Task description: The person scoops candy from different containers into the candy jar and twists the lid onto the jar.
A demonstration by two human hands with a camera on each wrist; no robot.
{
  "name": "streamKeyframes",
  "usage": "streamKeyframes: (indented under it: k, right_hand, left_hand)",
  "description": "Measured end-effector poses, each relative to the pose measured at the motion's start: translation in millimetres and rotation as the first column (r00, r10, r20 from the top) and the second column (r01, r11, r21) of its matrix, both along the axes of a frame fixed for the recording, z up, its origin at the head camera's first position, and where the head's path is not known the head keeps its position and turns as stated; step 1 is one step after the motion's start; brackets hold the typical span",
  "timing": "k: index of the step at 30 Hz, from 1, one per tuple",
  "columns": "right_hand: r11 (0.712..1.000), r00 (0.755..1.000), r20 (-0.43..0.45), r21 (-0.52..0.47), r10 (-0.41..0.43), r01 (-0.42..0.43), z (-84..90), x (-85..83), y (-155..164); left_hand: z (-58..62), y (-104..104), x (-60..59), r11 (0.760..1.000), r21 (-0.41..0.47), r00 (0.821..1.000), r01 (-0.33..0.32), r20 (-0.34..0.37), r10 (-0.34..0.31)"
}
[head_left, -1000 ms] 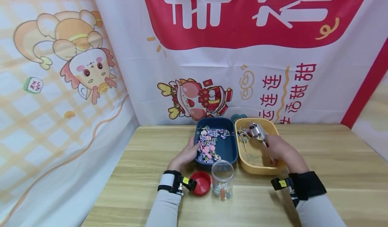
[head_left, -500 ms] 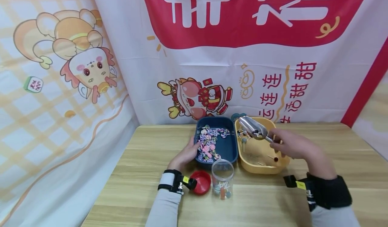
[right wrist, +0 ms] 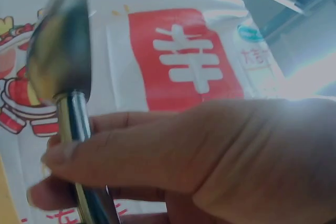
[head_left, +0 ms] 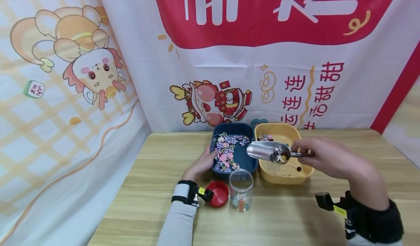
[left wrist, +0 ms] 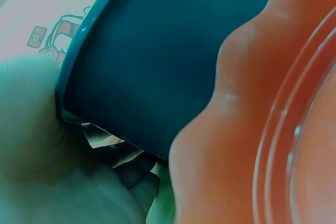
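The right hand (head_left: pixel 331 160) has its grip clamped on the handle of a metal scoop (head_left: pixel 269 152), thumb and fingers (right wrist: pixel 131 156) pinching the shaft, the bowl held level in the air just left of the grip. A few small pieces sit in the bowl. Directly under scoop and grip stands the yellow tray (head_left: pixel 296 175), with a few sticks and beads lying on its floor.

Over to the left, the left hand (head_left: pixel 200 165) rests against the near left wall of the dark blue tray (head_left: pixel 246 162), fingers curled over its rim; the left wrist view shows that rim right against the palm. This tray holds a heap of striped, colourful sweets (head_left: pixel 226 154). Just right of that grip and nearer the person stand a red lid (head_left: pixel 219 198) and a clear jar (head_left: pixel 241 189), open on top, a few pieces at its bottom.

Everything stands on a pale wood-grain counter (head_left: pixel 344 187). Behind it hangs a white and red banner (head_left: pixel 262 56) with cartoon figures and large characters; a second cartoon-printed cloth (head_left: pixel 65 92) drapes the left side.
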State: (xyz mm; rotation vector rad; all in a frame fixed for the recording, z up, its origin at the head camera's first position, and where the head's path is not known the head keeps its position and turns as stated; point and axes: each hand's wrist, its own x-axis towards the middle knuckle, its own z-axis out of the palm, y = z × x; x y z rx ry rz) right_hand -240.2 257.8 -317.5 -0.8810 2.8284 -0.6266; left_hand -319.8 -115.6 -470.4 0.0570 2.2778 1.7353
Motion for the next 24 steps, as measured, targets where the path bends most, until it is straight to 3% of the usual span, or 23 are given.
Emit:
streamKeyframes:
  k: [7,24]
  right_hand:
    - [0.995,0.996,-0.087,0.091,-0.030,0.038,5.0,13.1,-14]
    - [0.964,0.978,-0.151,0.201,-0.142,0.171,4.8,29.2,-21]
  left_hand:
    - [1.7,0,-0.4,1.000,0.010,1.000,-0.004,-0.006,0.004]
    - [-0.3,0,-2.1,1.000,0.006,1.000,-0.001,0.002,0.001]
